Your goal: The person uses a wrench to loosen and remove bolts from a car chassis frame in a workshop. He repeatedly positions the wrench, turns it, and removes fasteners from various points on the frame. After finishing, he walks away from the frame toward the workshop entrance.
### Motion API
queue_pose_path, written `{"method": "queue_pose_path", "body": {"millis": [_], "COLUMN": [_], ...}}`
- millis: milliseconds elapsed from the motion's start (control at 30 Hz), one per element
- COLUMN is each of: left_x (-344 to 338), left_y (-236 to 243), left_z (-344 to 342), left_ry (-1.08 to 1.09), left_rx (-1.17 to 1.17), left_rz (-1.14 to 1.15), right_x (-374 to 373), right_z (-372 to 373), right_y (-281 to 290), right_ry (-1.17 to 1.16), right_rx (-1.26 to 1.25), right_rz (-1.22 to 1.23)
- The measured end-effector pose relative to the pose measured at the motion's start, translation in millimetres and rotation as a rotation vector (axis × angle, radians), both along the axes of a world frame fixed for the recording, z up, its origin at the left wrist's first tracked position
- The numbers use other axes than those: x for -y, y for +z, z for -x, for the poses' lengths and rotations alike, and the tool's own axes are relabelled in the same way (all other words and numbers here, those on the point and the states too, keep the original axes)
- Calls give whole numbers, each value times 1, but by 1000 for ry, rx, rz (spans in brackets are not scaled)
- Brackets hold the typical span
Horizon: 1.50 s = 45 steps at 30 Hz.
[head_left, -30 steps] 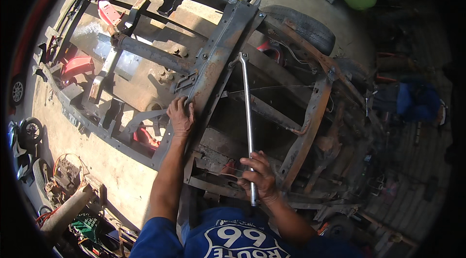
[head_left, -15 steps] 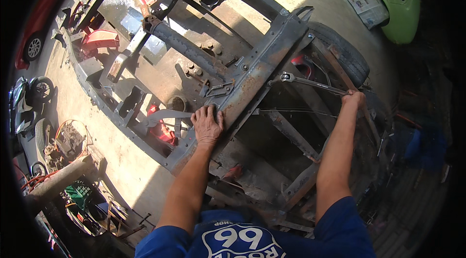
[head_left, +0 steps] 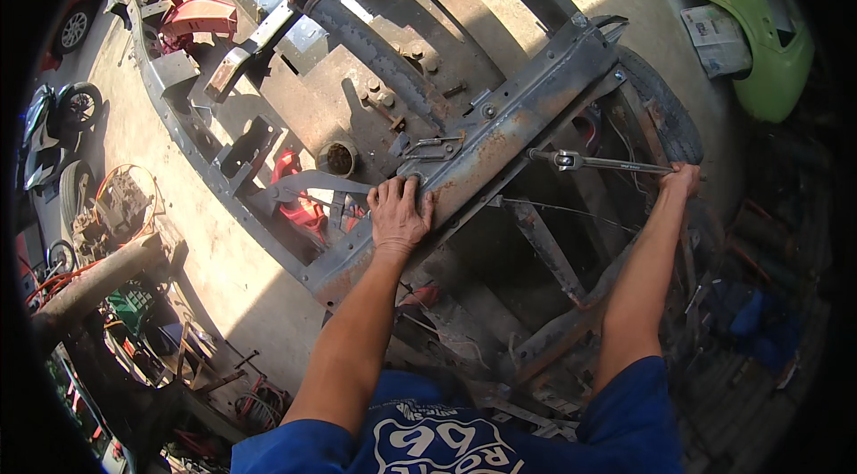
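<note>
Flat on the rusty grey crossbeam (head_left: 500, 130) of a vehicle frame rests my left hand (head_left: 399, 213), its fingers slightly apart and holding nothing. My right hand (head_left: 682, 180) is wrapped around the handle end of a long ratchet wrench (head_left: 616, 163). The wrench's head is beside the near side of the crossbeam, with its extension pointing toward the beam; what it fits onto is hidden. A bolt head (head_left: 488, 111) shows on the beam's top, and a small metal bracket (head_left: 435, 149) is fixed or lying ahead of my left hand.
A tyre (head_left: 665, 108) stands beyond my right hand. Several bolts (head_left: 379, 97) and a round can (head_left: 337, 157) are past the beam. The frame's long rail (head_left: 192, 144) curves along the left. At the far right is a green body panel (head_left: 777, 81); parts clutter the lower left.
The wrench handle has swung slightly away from me relative to the beam, with my right hand still around it. My left hand stays on the beam. The whole view has shifted and turned slightly.
</note>
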State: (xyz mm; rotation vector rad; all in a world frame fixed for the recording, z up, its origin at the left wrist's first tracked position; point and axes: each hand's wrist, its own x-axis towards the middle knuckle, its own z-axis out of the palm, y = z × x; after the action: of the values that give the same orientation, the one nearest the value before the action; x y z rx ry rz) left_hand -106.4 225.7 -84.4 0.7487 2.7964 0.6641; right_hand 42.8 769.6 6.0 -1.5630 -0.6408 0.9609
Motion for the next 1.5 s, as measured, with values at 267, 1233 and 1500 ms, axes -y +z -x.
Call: {"method": "queue_pose_path", "body": {"millis": [267,1233,1500], "left_x": [-1,10,4], "left_y": [-2,-21,-15], "left_z": [0,-6,-6], "left_ry": [-6,-35,-33], "left_rx": [-1,-178,-167], "left_rz": [28,-42,19], "right_x": [-26,484,236], "right_z": [105,-183,-201], "right_y": [16,126,19], "right_ry": [428,1138,136], "right_rx": [188,449,-391], "right_rz": [62,-438,-32]}}
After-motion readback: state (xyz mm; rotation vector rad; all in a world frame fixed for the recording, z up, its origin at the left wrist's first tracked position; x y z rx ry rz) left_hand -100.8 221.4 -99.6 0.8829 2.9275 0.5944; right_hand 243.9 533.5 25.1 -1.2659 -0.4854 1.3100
